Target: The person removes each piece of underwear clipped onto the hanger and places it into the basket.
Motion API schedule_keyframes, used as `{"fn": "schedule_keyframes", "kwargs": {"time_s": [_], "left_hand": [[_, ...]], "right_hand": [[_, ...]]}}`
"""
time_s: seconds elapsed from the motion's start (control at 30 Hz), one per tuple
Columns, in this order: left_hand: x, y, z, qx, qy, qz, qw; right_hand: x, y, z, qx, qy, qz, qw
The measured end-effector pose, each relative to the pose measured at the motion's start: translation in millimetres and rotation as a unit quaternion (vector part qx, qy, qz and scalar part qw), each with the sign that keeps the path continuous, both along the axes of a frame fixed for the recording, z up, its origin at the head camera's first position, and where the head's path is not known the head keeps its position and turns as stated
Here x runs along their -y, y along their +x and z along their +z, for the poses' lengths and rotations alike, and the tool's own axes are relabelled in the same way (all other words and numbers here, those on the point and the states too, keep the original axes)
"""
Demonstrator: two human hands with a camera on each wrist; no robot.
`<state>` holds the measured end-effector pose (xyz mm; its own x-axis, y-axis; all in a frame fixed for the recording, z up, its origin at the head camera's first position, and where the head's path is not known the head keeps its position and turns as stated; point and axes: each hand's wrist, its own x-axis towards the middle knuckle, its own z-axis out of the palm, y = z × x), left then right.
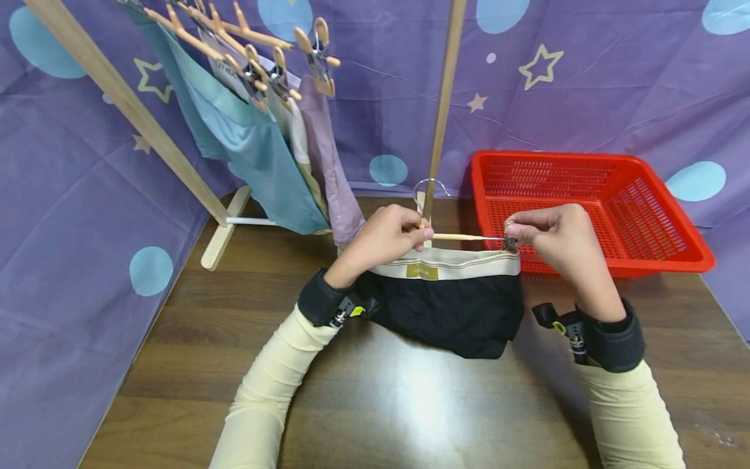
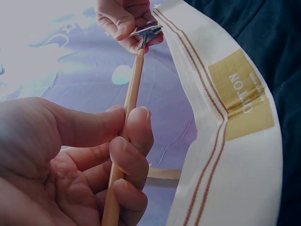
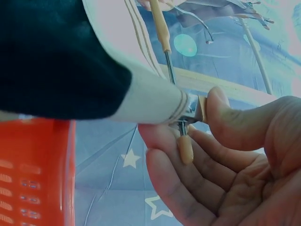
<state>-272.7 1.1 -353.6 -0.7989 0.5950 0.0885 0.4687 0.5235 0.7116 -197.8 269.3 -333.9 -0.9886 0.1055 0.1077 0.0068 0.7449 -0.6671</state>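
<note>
My left hand (image 1: 387, 233) grips the wooden bar of a clip hanger (image 1: 459, 237); the left wrist view shows thumb and fingers curled round it. The hanger's metal hook (image 1: 432, 180) points up and away. At the bar's right end, my right hand (image 1: 561, 240) pinches a metal clip (image 3: 193, 107) with a wooden tab, thumb on the tab. The clip is right at the waistband's corner. Black underpants (image 1: 445, 312) hang below the bar, with a white waistband (image 1: 469, 264) and gold "COTTON" label (image 2: 242, 96). The left end of the bar is hidden behind my left hand.
A red perforated basket (image 1: 668, 264) stands behind my right hand. At the back left, a wooden rack (image 1: 140, 130) holds clip hangers with blue trousers (image 1: 258, 163) and a mauve garment (image 1: 334, 156). Purple patterned cloth (image 1: 375, 98) backs the wooden table (image 1: 193, 365).
</note>
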Motion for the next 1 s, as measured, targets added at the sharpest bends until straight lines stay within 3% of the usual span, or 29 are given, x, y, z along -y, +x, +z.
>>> {"fn": "schedule_keyframes", "kwargs": {"time_s": [0.47,1.0], "left_hand": [[0.8,1.1,1.2,0.006,-0.002,0.002,1.0000],[2.9,1.9,3.0,-0.004,-0.006,0.011,0.9999]], "right_hand": [[3.6,0.6,-1.9,-0.018,-0.006,-0.016,1.000],[11.3,0.8,-6.6,-0.073,-0.006,-0.026,0.997]]}}
